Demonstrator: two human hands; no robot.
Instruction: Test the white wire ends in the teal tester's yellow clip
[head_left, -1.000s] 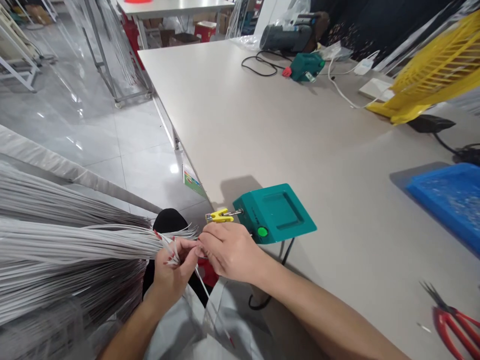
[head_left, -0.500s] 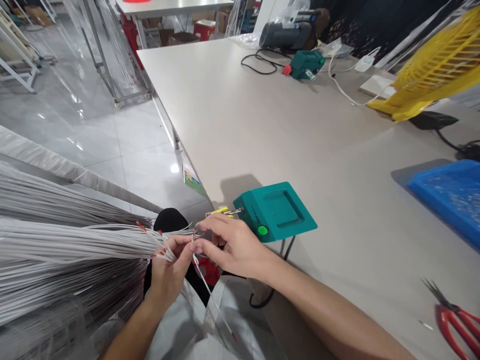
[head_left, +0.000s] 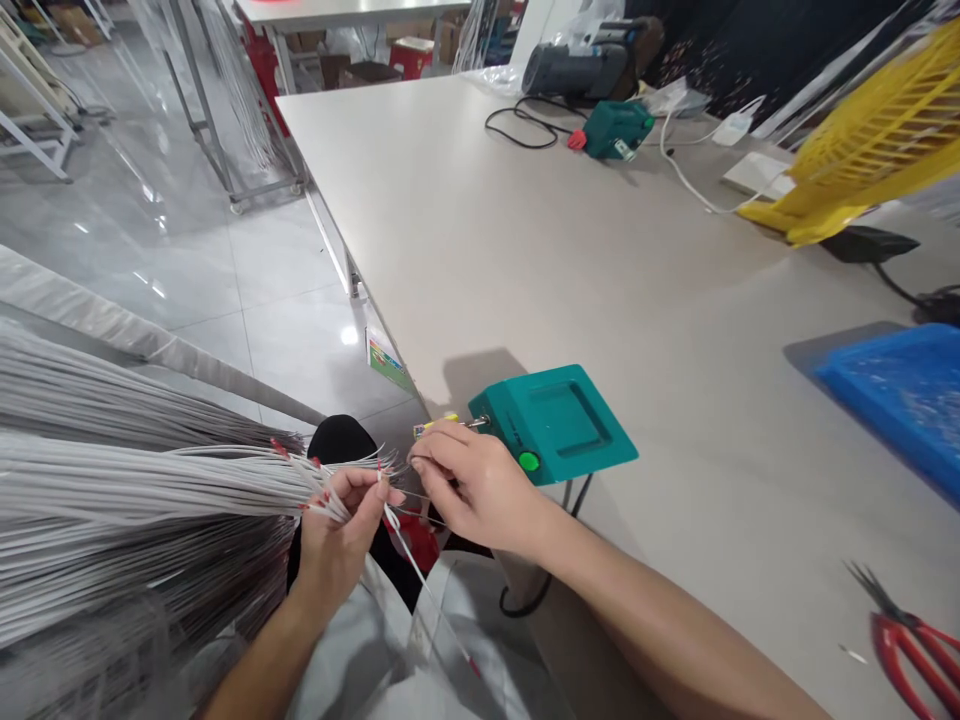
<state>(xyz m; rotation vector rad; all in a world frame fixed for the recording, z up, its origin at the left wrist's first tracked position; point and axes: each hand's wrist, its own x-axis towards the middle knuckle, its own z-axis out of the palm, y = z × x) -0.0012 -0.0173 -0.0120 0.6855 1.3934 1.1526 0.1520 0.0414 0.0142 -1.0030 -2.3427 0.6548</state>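
Observation:
My left hand [head_left: 337, 535] is closed, thumb against fingers, on several white wires [head_left: 403, 540] with red tips. One wire hangs down over my lap, ending in a red tip. Just to the right, my right hand [head_left: 487, 490] is pinched shut near the wire ends; what is between its fingertips is too small to make out. Thin strands stretch between the two hands. Beyond the right hand stands a green device [head_left: 570, 415] with a round green button, a metal shaft and a yellow piece [head_left: 450, 417] at its left end, partly hidden by the fingers.
A large bundle of white wires [head_left: 150, 480] fills the left side. On the table [head_left: 637, 290] are red-handled scissors [head_left: 911, 640], a blue tray [head_left: 900, 380], a yellow fan [head_left: 862, 140], a grey motor [head_left: 574, 70] and a second green device [head_left: 616, 128]. The table's left edge runs beside my hands.
My right hand has moved slightly right, away from the left hand's fingertips, leaving a gap between them. My left hand keeps its grip on the wires.

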